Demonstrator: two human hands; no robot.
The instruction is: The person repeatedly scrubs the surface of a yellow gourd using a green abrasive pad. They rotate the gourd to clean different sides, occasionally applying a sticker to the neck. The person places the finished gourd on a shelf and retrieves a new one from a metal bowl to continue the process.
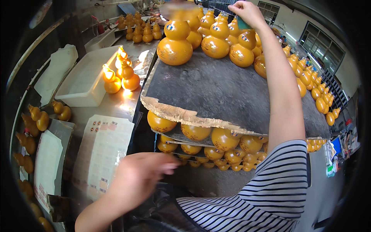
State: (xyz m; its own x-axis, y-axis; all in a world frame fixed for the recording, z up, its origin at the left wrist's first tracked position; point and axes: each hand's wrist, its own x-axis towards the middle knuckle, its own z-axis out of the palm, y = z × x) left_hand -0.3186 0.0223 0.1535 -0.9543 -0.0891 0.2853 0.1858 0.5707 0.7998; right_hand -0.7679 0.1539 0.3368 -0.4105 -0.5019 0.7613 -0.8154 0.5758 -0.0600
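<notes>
My right hand (pixel 247 13) is stretched out over the far bottles on the top board, its thumb and fingers drawn together. Whether it pinches anything small cannot be made out. A patch of green shows just below it, behind a yellow gourd-shaped bottle (pixel 242 55) that bears a round sticker and writing. My left hand (pixel 145 171), blurred and with bent fingers, hovers beside a sheet of stickers (pixel 101 150) on the metal bench. Nothing is visible in it. Similar yellow gourd bottles (pixel 175 47) stand upright along the board's far side.
The dark board (pixel 203 84) has a splintered front edge, with shelves of bottles (pixel 195 132) beneath it. At left, a white plastic tub (pixel 78 84) and sunlit gourd bottles (pixel 130 79) stand on the metal bench (pixel 117 105). More gourds line the far left edge.
</notes>
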